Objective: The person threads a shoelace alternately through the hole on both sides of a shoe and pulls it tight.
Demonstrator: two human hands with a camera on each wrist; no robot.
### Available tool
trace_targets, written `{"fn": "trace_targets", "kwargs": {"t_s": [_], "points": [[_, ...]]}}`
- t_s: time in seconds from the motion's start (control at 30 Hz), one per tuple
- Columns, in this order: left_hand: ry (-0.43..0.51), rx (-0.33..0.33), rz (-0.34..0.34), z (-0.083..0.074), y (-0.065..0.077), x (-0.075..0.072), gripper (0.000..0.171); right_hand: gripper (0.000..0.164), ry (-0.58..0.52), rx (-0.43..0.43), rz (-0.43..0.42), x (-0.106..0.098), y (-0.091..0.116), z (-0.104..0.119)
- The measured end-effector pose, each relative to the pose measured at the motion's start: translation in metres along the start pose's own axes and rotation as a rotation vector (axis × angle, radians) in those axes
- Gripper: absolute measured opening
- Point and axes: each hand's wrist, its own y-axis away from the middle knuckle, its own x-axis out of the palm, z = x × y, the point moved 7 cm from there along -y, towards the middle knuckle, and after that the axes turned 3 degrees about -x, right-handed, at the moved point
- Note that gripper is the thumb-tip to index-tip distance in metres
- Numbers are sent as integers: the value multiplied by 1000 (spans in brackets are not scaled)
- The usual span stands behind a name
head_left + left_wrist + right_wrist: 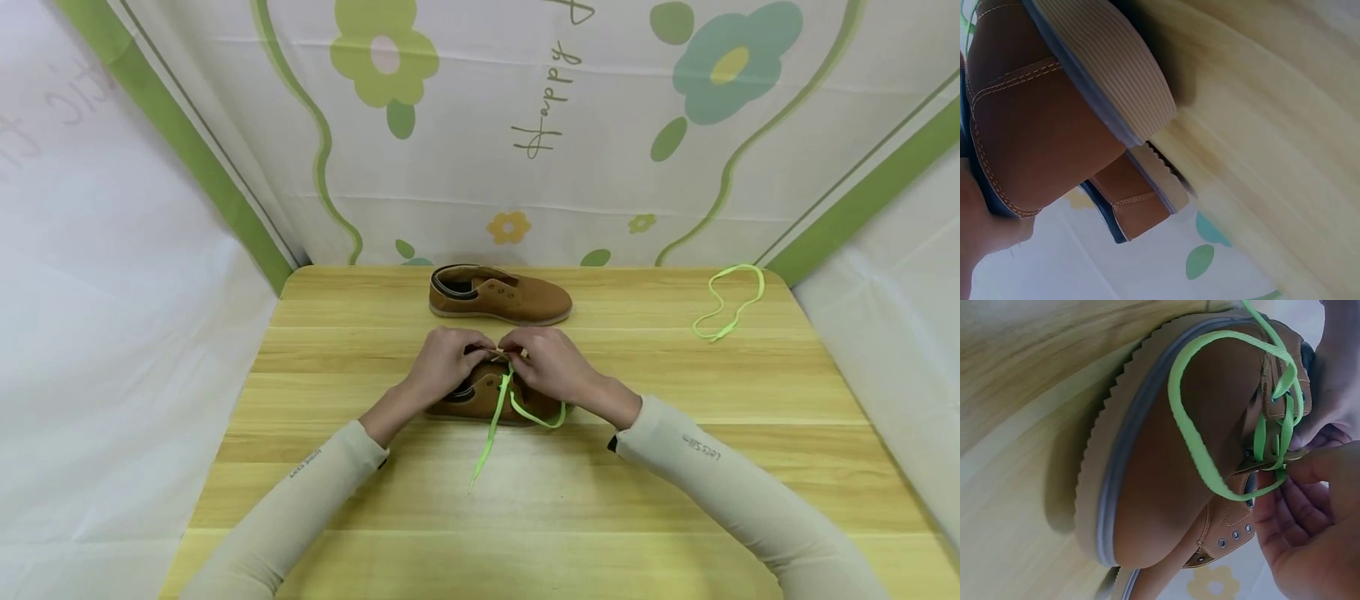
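A brown shoe (pixel 467 408) stands on the table between the hands, toe to the right. A bright green shoelace (pixel 1194 440) runs through eyelets on its near flap and loops over the toe; one loose end hangs toward the table's front in the head view. My left hand (pixel 442 364) grips the shoe's far eyelet flap with thumb and fingertips. At the same flap, my right hand (pixel 1310 519) pinches the lace between thumb and forefinger. The left wrist view shows the shoe's heel (pixel 1035 131) and part of the left hand (pixel 985 244).
Behind lies a second brown shoe (pixel 525 298), unlaced, its eyelets bare. Another green shoelace (pixel 759 292) lies loosely curved at the table's back right. A printed flower curtain (pixel 465 167) hangs at the wooden table's (pixel 337 500) far edge, with white fabric at both sides.
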Motion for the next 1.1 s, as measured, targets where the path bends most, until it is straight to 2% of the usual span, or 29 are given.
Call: {"fn": "trace_targets", "kwargs": {"t_s": [0.17,0.33,0.5,0.83,1.1], "points": [[41,-52,6,3,-2,0,6,11,5,-47,-40,-1,2,1],[68,-123,19,8,-4,1,5,14,41,-118,-70,-1,3,5],[68,-171,42,12,-6,2,5,14,90,-141,-85,1,2,7],[66,-201,62,11,-8,3,6,9,154,-206,-107,5,-1,13],[79,-202,58,12,-8,3,5,6,300,-242,-164,11,-1,17]]}}
